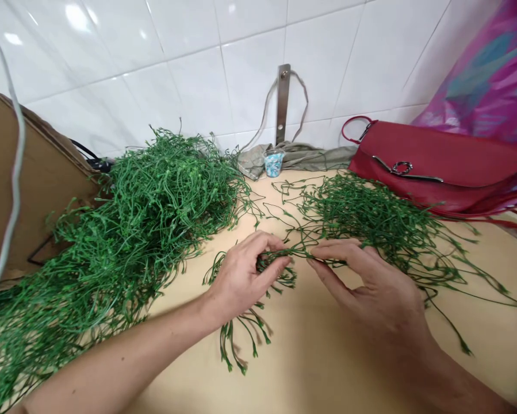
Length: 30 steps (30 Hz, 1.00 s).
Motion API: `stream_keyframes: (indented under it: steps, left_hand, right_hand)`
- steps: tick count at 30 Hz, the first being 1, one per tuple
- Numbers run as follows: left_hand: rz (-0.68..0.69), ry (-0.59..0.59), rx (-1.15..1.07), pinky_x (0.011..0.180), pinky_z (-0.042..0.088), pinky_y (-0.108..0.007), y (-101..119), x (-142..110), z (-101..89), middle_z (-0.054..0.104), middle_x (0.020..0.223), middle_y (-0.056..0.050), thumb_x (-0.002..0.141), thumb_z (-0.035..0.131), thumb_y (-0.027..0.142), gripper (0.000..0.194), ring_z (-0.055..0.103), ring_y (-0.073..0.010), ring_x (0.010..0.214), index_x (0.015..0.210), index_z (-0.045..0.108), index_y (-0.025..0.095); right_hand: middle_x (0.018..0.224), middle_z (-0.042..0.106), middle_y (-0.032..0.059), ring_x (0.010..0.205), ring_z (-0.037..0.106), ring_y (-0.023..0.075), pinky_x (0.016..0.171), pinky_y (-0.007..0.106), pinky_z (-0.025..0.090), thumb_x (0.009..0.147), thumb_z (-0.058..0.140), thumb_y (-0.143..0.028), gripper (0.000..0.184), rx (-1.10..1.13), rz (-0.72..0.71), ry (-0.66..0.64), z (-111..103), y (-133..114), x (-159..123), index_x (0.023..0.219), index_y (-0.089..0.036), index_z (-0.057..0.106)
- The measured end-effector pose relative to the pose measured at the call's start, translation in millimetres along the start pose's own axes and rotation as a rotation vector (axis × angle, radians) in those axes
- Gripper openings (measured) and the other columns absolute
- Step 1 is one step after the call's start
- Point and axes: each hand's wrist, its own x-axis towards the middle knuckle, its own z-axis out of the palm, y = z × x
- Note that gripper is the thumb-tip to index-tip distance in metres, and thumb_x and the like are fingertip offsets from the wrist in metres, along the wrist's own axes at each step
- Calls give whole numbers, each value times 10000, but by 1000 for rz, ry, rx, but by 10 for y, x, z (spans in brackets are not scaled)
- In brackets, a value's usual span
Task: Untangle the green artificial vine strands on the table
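Note:
Near the middle of the table, my left hand is closed around a bunch of thin green artificial stems, whose budded tips hang out below and beside the palm. My right hand pinches the other end of green strands between thumb and fingertips, just right of the left hand. The strands stretch across the short gap between the hands. Behind the right hand lies a loose pile of dark green stems. A much larger, brighter green heap of stems spreads to the left of my left arm.
A cardboard box stands at the far left, with a pale cable before it. A small plastic cup and grey cloth sit by the tiled wall. At right are a red handbag and a purple plastic bag.

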Motion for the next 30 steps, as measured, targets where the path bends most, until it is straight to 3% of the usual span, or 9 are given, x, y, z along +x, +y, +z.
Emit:
stream_keyframes:
  steps: [5,9,11,16,21,25,27,30]
  left_hand:
    - [-166,89,-119,741,488,-238,-110,-2,7,644,913,1,896,697,240,167,624,-122,812,1036,611,207]
    - [-291,114,-193,666,449,-232,-174,2,14,627,864,19,847,745,274,217,559,-99,692,980,590,201]
    - [-285,98,-173,639,423,-235,-183,4,14,633,832,21,848,747,294,174,526,-95,661,905,615,197]
    - [-220,84,-151,692,470,-238,-161,-3,10,711,878,0,873,738,288,121,610,-111,734,938,691,198]
    - [-49,111,-84,746,525,-240,-117,-9,-6,745,866,-11,878,719,191,36,664,-121,780,882,685,185]
    - [29,101,-72,757,542,-243,-87,-7,-6,746,861,-17,882,712,174,33,682,-129,808,889,681,183]
    - [58,71,-87,764,541,-236,-77,-5,1,748,864,-19,884,713,174,32,684,-125,818,894,683,179]
    - [19,30,-123,748,537,-228,-77,1,15,744,859,-18,878,724,192,41,674,-118,801,877,687,175]
  right_hand:
    - [901,734,-1,793,705,165,787,300,585,978,598,-219,117,110,181,-3,-3,32,15,1074,-247,660]
    - [1133,686,103,1035,689,222,908,363,575,983,578,-235,251,28,182,48,-67,19,58,1225,-204,637]
    - [1195,657,127,1138,648,251,961,395,550,982,581,-228,273,-19,131,64,-96,8,74,1250,-208,630]
    - [1224,647,119,1153,631,304,1007,488,497,938,625,-143,343,-105,-64,63,-135,-28,78,1256,-271,610]
    - [1378,559,173,1287,533,415,1084,627,398,941,639,-248,385,-193,31,36,-162,-51,77,1320,-284,585]
    - [1274,653,162,1269,535,413,1057,616,421,932,667,-364,250,-85,33,-10,-85,-49,67,1155,-253,685]
    - [1122,728,121,1196,594,368,1010,577,457,956,631,-330,143,-7,48,-40,-30,-35,52,1040,-253,717]
    - [923,765,45,1012,683,287,899,487,506,979,567,-267,177,88,148,-93,14,18,25,889,-261,721]
